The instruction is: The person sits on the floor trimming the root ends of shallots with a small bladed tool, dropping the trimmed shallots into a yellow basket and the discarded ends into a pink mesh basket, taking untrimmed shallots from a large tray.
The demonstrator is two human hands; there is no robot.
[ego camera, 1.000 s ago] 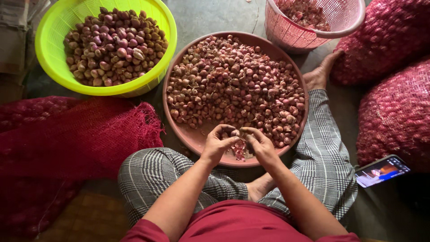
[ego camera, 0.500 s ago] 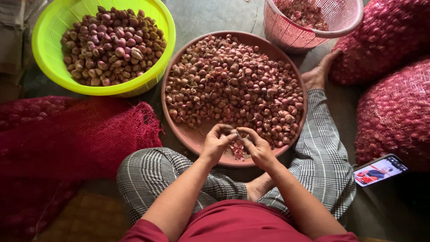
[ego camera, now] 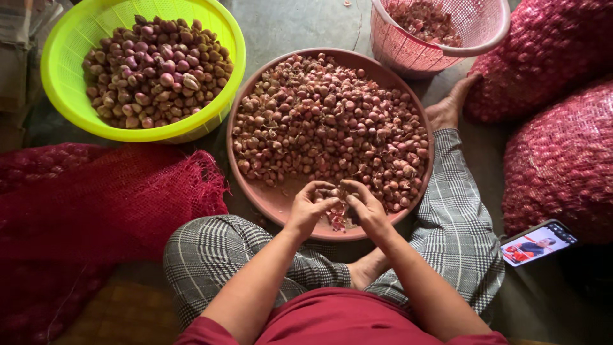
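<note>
My left hand point(ego camera: 308, 206) and my right hand point(ego camera: 364, 204) meet over the near rim of a round reddish-brown tray point(ego camera: 276, 199). Between their fingertips they hold one small shallot point(ego camera: 334, 193). Red peel scraps point(ego camera: 336, 219) lie on the tray just below my hands. A heap of unpeeled shallots point(ego camera: 332, 124) fills the rest of the tray. I sit cross-legged in checked trousers, with the tray against my knees.
A lime-green basket point(ego camera: 64, 96) of peeled shallots stands at the far left. A pink basket point(ego camera: 440, 54) with peels is beyond the tray. Red mesh sacks point(ego camera: 562, 160) lie at the right, an empty red net point(ego camera: 108, 198) at the left. A phone point(ego camera: 538, 242) lies by my right knee.
Both hands have stayed at the tray's near rim, fingers working slightly on the shallot. Nothing else has moved.
</note>
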